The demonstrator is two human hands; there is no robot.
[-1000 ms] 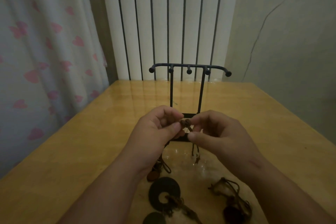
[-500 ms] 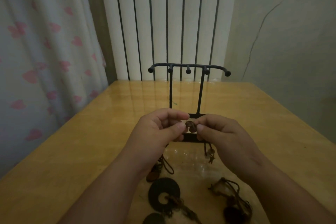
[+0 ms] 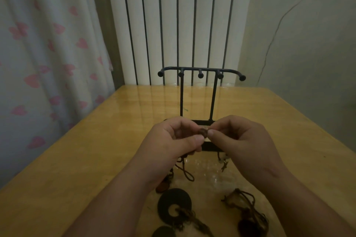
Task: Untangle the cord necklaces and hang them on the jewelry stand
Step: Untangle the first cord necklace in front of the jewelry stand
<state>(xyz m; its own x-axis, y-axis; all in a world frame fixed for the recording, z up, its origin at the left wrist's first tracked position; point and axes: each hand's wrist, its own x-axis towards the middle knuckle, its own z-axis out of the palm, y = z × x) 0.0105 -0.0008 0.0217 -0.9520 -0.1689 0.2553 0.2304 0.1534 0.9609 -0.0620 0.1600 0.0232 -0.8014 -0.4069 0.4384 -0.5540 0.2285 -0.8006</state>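
Left hand [image 3: 173,141] and right hand [image 3: 245,140] grip one knot [image 3: 203,132] before the stand [image 3: 200,70]; its pegs look bare, more necklaces [image 3: 174,205] lie nearer on the counter [image 3: 92,150], so barely started

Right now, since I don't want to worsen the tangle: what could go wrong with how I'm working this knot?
1. Left hand and right hand both pinch the small brown knot; pulling apart may tighten it.
2. The cord loop dangling under the left hand hangs near the black ring pendant and could snag its cord.
3. The jewelry stand stands just behind the hands; a jerk might tip it.
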